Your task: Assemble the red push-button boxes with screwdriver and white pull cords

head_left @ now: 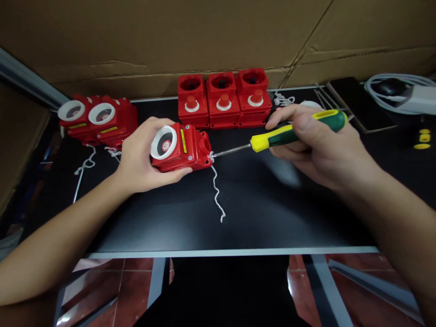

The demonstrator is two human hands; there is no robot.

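My left hand (141, 156) is wrapped round a red box (190, 147) with a white ring on its left end and a yellow label. A white string (217, 193) hangs from the box's right end and lies on the black table (252, 218). In my right hand (316, 145) is a screwdriver (282, 137) with a yellow and green handle, held by the handle. Its metal shaft points left, and the tip meets the white string at the box's right corner. Whether the tip is inside the loop cannot be made out.
Three red boxes (223, 102) stand side by side at the back. Two more with white rings (116, 120) sit at the left, strings attached. At the back right are a phone (361, 104), a white cable (378, 106) and thin metal rods. Cardboard (170, 36) rises behind.
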